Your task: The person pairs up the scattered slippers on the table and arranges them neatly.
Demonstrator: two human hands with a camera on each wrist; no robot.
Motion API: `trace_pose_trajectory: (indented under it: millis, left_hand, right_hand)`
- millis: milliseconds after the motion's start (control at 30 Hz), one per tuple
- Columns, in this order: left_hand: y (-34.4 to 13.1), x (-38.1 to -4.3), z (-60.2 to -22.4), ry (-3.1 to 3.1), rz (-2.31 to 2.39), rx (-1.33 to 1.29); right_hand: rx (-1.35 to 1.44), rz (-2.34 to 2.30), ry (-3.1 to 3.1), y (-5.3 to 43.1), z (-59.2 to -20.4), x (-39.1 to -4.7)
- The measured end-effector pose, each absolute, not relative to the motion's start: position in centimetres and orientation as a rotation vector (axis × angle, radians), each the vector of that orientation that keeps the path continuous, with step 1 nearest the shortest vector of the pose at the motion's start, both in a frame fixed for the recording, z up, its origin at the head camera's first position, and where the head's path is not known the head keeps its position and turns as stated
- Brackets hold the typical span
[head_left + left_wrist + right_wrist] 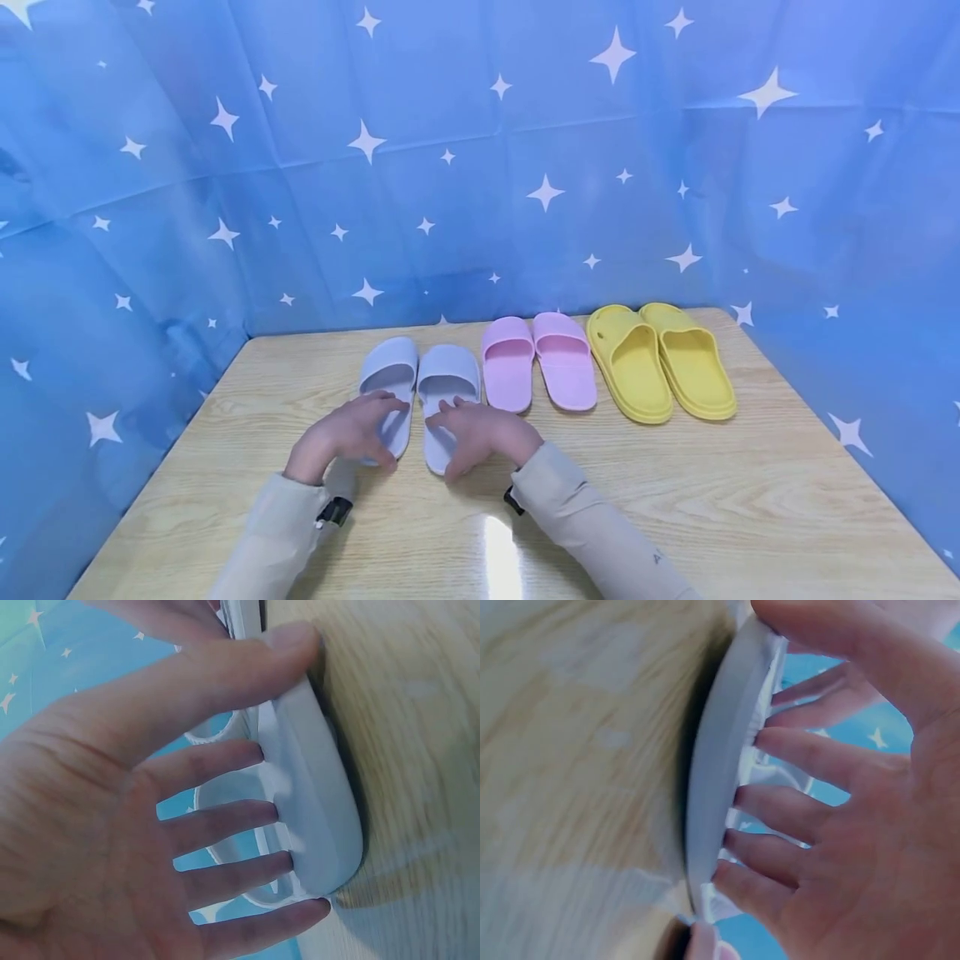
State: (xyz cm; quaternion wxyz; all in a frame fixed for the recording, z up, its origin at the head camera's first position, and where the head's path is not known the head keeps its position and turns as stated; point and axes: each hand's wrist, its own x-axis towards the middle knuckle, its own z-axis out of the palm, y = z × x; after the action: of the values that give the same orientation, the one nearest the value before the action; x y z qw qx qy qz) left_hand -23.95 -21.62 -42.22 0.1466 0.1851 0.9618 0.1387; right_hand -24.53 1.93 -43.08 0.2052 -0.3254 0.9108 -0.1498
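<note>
Two pale lavender-grey slippers stand side by side on the wooden table, toes toward the curtain: a left one [387,360] and a right one [448,365]. Over the heel half of the left slipper is my left hand [352,427], its fingers spread and fairly straight. In the left wrist view its fingertips reach the slipper's edge [322,802]; whether they touch is unclear. My right hand [486,432] hovers likewise at the right slipper, fingers spread. The right wrist view has these fingertips beside the sole's side [718,765], contact uncertain. Neither hand's fingers curl round anything.
To the right along the back stand a pair of pink slippers [508,375] and a pair of yellow slippers [701,375]. A blue curtain [450,200] with white stars hangs behind and beside the wooden table [247,417].
</note>
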Motion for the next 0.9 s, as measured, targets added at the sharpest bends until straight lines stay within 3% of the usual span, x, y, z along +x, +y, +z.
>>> trace_pose_trajectory:
  millis: [900]
  left_hand:
    - [-21.34,-24.72,-42.91,2.833,0.456,0.505]
  right_hand:
    - [-0.961,-0.397,2.72,2.0,-43.97,-24.53]
